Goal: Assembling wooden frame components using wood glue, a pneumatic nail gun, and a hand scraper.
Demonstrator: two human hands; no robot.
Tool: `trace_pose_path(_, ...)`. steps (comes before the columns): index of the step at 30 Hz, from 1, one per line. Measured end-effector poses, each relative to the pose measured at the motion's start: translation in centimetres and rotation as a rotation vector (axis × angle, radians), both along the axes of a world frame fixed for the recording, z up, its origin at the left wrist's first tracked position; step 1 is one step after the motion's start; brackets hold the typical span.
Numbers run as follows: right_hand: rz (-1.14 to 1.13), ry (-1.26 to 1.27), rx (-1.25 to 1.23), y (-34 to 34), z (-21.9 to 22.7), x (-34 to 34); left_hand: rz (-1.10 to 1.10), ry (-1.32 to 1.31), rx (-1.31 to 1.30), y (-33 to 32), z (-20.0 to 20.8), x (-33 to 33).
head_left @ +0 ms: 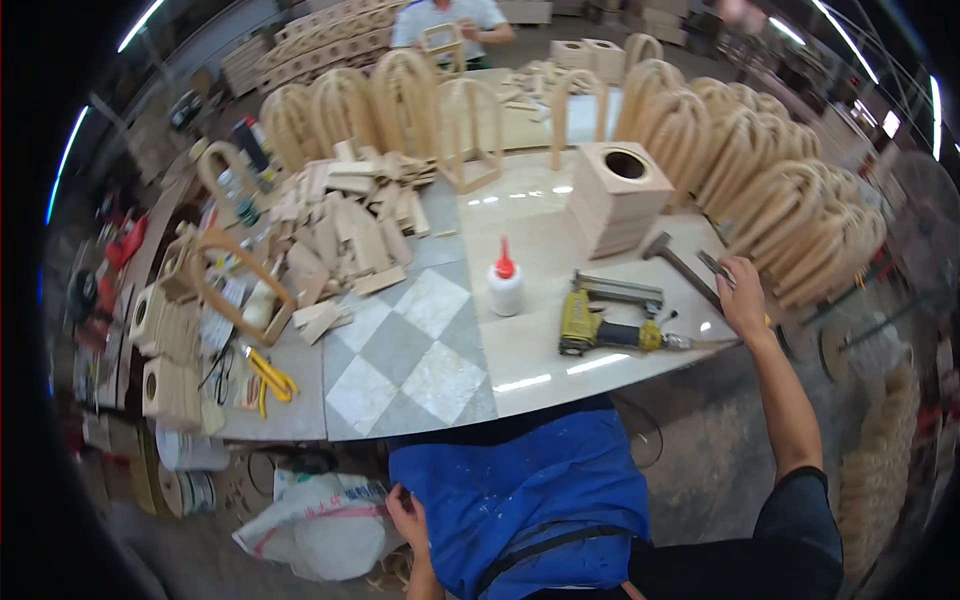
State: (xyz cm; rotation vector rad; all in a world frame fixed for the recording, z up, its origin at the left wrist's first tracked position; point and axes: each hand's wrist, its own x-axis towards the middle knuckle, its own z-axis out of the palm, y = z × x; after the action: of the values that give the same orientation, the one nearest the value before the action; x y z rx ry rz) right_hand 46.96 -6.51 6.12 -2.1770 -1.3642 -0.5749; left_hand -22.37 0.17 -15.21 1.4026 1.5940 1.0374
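Observation:
My right hand (742, 297) is closed around a dark metal tool (714, 267) at the table's right edge; its jaw-like end sticks out past my fingers, but its kind is unclear. Beside it lies a hammer (682, 266), head pointing away from me. A yellow-and-black air nail gun (585, 325), joined to a hose fitting, rests left of that hand. Further left stands a white glue bottle (506, 290) with a red nozzle. My left hand (405, 515) hangs low by my blue apron (520, 490), fingers loosely apart and apparently holding nothing.
Stacked square wooden boxes (620, 200) with a round hole stand at back right. Arched wooden frames (740, 150) line the far and right sides. Thin wood pieces (345, 225) are heaped left, near a yellow utility knife (268, 375). A white sack (320, 530) lies below; a person (450, 25) works opposite.

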Motion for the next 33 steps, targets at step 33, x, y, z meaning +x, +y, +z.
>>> trace_pose_path(33,0.322,0.759,-0.093,51.5,10.7,-28.4,-0.437,-0.035,0.304,1.0,5.8,2.7)
